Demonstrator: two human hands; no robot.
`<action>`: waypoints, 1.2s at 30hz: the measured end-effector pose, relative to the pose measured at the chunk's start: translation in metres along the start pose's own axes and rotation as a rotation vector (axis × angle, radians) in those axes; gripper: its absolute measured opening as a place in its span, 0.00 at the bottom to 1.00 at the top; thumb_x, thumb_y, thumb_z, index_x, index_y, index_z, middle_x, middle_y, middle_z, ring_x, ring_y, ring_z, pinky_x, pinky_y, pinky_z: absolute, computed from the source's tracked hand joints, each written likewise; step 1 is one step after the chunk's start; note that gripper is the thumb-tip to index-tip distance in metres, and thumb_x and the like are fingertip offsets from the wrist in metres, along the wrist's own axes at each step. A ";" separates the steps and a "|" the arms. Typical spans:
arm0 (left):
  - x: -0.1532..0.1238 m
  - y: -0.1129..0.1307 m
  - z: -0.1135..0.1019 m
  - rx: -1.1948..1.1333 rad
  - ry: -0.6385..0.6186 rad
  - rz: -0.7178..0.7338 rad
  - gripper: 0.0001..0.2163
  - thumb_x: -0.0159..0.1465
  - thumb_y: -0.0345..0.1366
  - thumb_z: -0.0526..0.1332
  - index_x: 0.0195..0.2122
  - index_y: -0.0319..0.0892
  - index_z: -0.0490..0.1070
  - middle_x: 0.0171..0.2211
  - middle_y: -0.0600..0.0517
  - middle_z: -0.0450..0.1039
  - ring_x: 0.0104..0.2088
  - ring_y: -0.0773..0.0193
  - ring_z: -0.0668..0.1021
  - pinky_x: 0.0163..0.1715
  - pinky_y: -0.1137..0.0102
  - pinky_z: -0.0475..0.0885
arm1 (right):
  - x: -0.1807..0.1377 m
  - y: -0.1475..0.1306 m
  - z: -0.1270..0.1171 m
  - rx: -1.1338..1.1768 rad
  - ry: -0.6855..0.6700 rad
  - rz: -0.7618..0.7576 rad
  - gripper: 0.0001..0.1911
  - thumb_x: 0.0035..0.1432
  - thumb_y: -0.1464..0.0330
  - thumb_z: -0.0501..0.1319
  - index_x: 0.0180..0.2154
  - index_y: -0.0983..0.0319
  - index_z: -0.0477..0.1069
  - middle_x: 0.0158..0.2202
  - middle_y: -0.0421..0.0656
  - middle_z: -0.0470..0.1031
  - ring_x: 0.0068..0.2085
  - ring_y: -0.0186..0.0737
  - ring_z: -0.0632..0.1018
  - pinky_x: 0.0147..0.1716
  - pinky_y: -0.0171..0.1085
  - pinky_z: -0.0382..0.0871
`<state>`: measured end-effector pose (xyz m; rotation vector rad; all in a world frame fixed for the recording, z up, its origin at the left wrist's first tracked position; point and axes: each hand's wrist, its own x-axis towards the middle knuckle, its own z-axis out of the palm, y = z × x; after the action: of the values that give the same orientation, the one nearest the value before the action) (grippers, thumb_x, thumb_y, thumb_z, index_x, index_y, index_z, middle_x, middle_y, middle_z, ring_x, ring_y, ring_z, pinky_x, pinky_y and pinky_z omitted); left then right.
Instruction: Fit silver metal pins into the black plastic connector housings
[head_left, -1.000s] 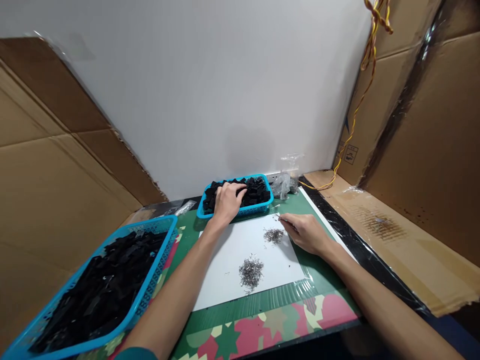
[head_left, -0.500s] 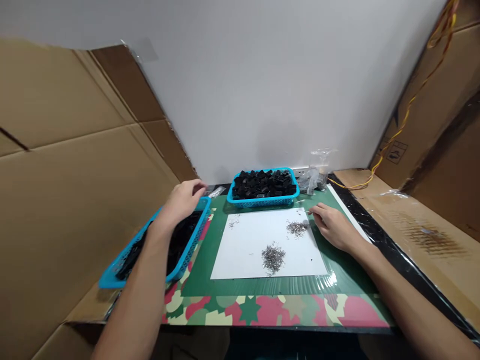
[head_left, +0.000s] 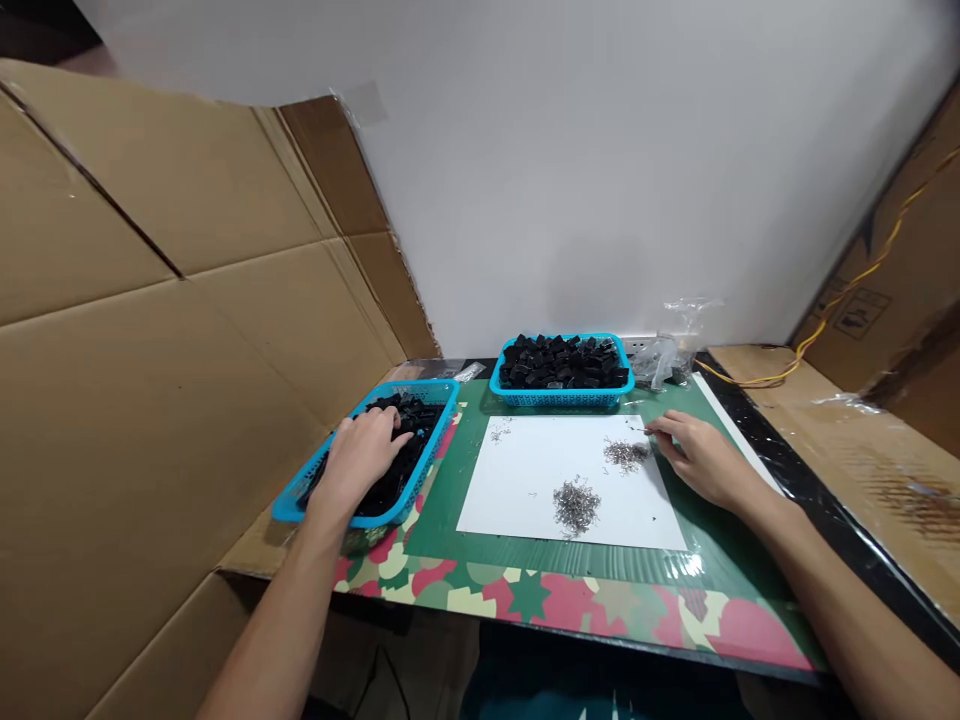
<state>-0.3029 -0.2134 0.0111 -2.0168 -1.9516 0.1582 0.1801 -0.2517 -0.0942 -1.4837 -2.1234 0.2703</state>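
Observation:
My left hand reaches down into the near blue basket at the left, its fingers curled among the black plastic parts; whether it grips one is hidden. My right hand rests on the green mat beside the white paper sheet, fingertips pinched on a tiny metal piece close to the far small pile of metal bits. A second, larger pile of metal bits lies nearer me on the sheet.
A second blue basket full of black parts stands at the back by the wall. Crumpled clear plastic bags lie to its right. Cardboard panels wall both sides, and a yellow cable runs along the right.
My left hand left the back basket, swung left and dropped into the near basket. The camera turned left. My right hand stayed by the small metal pile.

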 end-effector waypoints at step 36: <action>0.010 0.221 0.005 -1.734 -0.171 0.415 0.18 0.63 0.49 0.70 0.45 0.44 0.69 0.42 0.51 0.72 0.42 0.61 0.76 0.44 0.66 0.72 | 0.013 0.003 0.003 0.186 0.014 0.283 0.11 0.59 0.64 0.61 0.32 0.62 0.80 0.25 0.41 0.76 0.29 0.41 0.75 0.30 0.35 0.61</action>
<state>-0.0935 -0.2046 -0.0599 -3.2924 -1.6999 -1.9193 0.1777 -0.2380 -0.0945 -1.6643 -1.8182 0.5432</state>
